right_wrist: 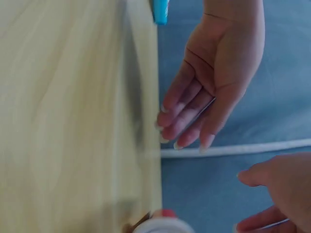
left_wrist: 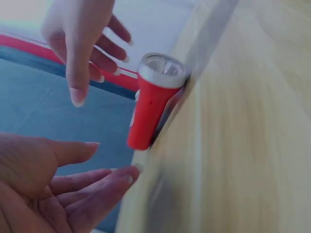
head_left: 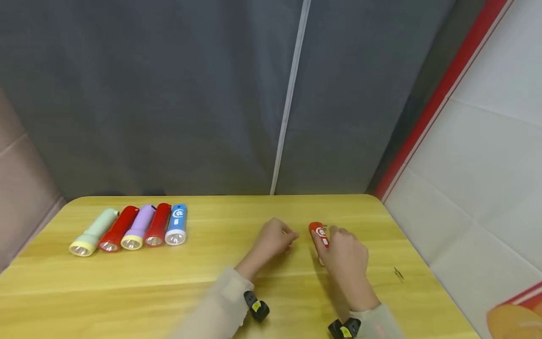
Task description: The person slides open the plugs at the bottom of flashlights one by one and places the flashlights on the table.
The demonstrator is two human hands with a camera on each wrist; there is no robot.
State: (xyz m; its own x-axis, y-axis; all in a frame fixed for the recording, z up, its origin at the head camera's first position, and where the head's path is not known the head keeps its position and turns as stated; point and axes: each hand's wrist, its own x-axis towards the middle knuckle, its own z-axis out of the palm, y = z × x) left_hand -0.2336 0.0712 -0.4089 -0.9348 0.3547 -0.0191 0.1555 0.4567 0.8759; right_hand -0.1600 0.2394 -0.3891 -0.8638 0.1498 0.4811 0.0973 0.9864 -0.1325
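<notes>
A red flashlight with a white head ring (left_wrist: pixel 163 75) lies on the table, its lens toward the person. Beside it is my right hand (head_left: pixel 348 256), which overlaps it in the head view. The left wrist view shows this right hand (left_wrist: pixel 85 39) with fingers loosely extended and a gap between them and the flashlight. On the flashlight's left, my left hand (head_left: pixel 272 242) is low over the table and holds nothing. Its fingers and thumb are relaxed and apart in the right wrist view, where the left hand (right_wrist: pixel 214 82) shows its palm.
At the table's left lies a row of flashlights: pale green (head_left: pixel 95 230), red (head_left: pixel 120 228), purple (head_left: pixel 140 226), red (head_left: pixel 158 223) and blue (head_left: pixel 177 223). A thin dark mark (head_left: pixel 399 274) shows at the right. A grey curtain (head_left: pixel 169 103) hangs behind; a white wall (head_left: pixel 478 179) bounds the right.
</notes>
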